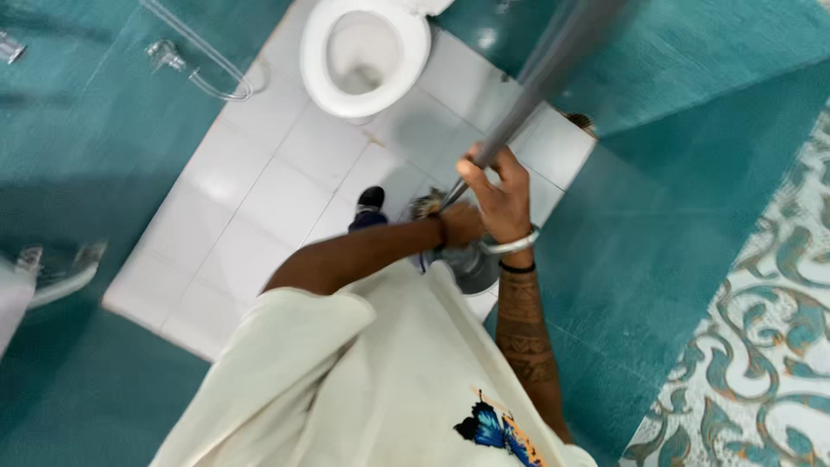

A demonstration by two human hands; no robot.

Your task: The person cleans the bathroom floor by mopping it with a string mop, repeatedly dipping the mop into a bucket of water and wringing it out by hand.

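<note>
Head view: looking straight down at a small bathroom, person in a cream short-sleeved shirt (pixel 380 380) with a blue butterfly print low on the front.
Right hand (pixel 500 192): fingers closed round the long grey metal pole (pixel 540 82), gripping it at its lower part; silver bangle (pixel 510 246) and thin black band (pixel 517 269) on the wrist, dark patterned tattoo along the forearm.
Left hand (pixel 460 225): arm reaches across the body, fist sits just below the right hand at the pole's lower end; looks clenched, but cannot tell whether it grips the pole itself (the right hand covers the contact).
Pole: slants from upper right of frame down to the hands, upper part blurred and close to camera; lower end meets a frayed mop-like head (pixel 425 204) on the floor, mostly hidden.
Grey round object (pixel 471 264): directly under the hands, bucket-like, too hidden to say more.
Foot: black shoe (pixel 371 198) on the white square floor tiles (pixel 259 190), just left of the mop head.
White ceramic toilet bowl (pixel 366 54): top centre, seat open, well apart from the hands.
Walls: teal tiles (pixel 692 199) both sides, swirl-patterned tiles (pixel 761 346) at right edge.
Clear hose (pixel 203 65): upper left wall.
</note>
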